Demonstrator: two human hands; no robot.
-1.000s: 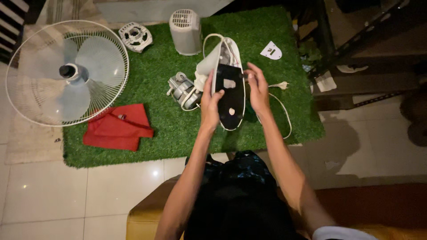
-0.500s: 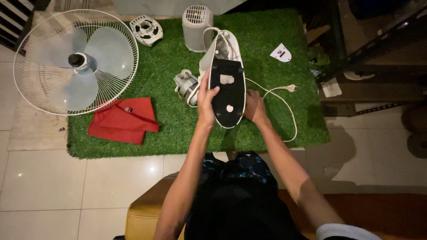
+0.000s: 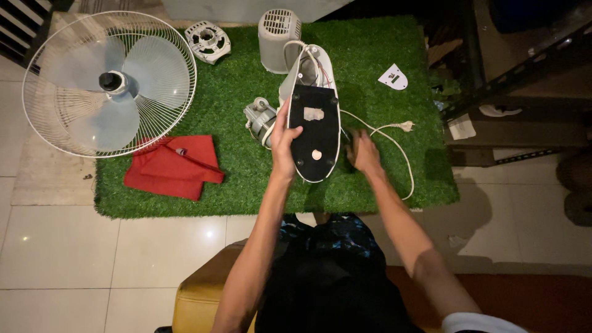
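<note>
My left hand grips the left edge of a white fan base, tipped so its black underside faces up. My right hand is lowered onto the green turf mat just right of the base, fingers curled around something small and dark that I cannot make out. A white power cord with its plug loops across the mat beside that hand. The fan motor lies against the base's left side.
A caged fan head with pale blades rests at the mat's left corner. A red cloth, a round white motor cover, a grey motor housing and a small white plate lie on the turf. A dark metal frame stands at the right.
My right hand has left the base's right edge and dropped onto the turf beside it. My left hand keeps its hold on the base.
</note>
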